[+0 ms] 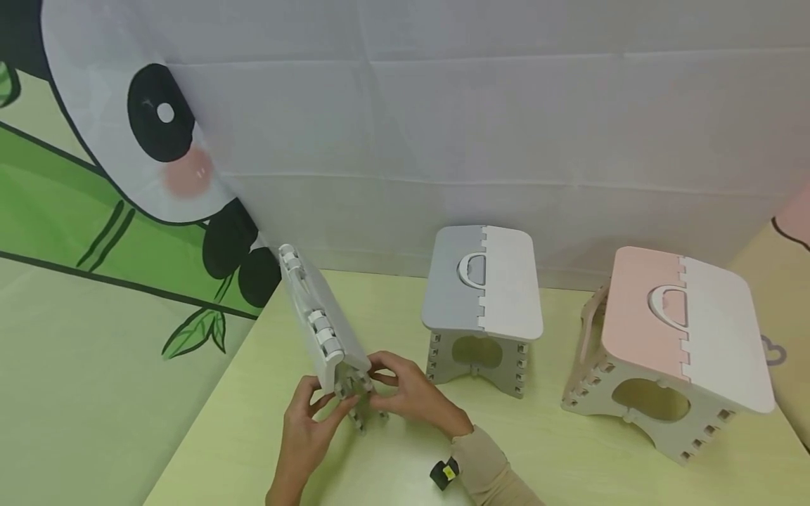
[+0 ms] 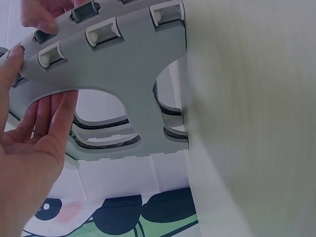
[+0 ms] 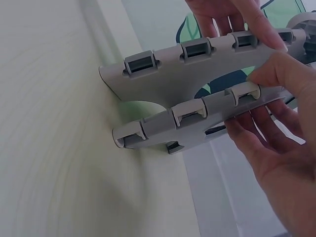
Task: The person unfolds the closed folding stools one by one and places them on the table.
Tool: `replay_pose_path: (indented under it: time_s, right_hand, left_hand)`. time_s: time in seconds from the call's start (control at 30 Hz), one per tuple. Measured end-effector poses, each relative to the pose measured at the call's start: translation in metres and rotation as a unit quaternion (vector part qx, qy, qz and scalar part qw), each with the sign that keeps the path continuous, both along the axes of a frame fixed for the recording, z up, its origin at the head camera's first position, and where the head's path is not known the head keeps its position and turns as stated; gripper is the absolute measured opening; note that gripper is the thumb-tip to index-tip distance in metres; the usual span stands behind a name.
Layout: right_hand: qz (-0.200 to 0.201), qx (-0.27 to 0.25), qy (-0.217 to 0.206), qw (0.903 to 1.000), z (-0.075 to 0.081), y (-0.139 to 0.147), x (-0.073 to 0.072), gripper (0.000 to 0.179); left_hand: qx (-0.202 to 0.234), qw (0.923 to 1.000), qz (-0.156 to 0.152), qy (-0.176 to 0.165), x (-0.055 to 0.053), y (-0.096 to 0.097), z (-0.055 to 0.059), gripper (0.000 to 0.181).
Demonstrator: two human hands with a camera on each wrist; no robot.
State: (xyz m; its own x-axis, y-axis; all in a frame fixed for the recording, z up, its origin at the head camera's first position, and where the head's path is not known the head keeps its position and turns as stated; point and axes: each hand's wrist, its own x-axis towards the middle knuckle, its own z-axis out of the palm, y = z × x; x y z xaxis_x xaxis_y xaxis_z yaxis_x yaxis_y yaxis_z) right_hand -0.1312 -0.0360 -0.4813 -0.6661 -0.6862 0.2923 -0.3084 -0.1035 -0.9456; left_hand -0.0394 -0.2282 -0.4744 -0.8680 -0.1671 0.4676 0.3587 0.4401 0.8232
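A folded grey-and-white stool (image 1: 321, 325) stands on edge on the pale green table (image 1: 557, 450), tilted away toward the back left. Both hands hold its near end, where the two leg panels part slightly. My left hand (image 1: 319, 402) pinches the left leg panel (image 2: 116, 66), thumb on its edge and fingers behind it (image 2: 47, 118). My right hand (image 1: 387, 385) grips the other leg panel (image 3: 197, 116), thumb over a hinge tab and fingers beneath (image 3: 256, 133). The left hand's fingertips (image 3: 232, 17) show on the farther panel (image 3: 163, 74).
Two unfolded stools stand on the table to the right: a grey-and-white stool (image 1: 482, 281) in the middle and a pink-and-white stool (image 1: 680, 327) at far right. A white cloth (image 1: 474, 126) with a panda print hangs behind. The table's left edge (image 1: 209, 400) runs close to the hands.
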Motion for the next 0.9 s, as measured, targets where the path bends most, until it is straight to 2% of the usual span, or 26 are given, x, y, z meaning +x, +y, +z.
replay_pose_path:
  time_s: [0.3,0.9]
  right_hand:
    - [0.002,-0.007,-0.014,0.9999,0.0009,0.0026,-0.0003,0.050]
    - [-0.003,-0.015,-0.012,0.9998,-0.0009,0.0060,-0.0043,0.045]
  left_hand:
    - [-0.002,0.9999,-0.002,-0.011,0.0022,-0.0035,0.0028,0.047]
    - [0.001,1.0000,-0.002,0.004,0.0056,-0.0072,0.0020,0.049]
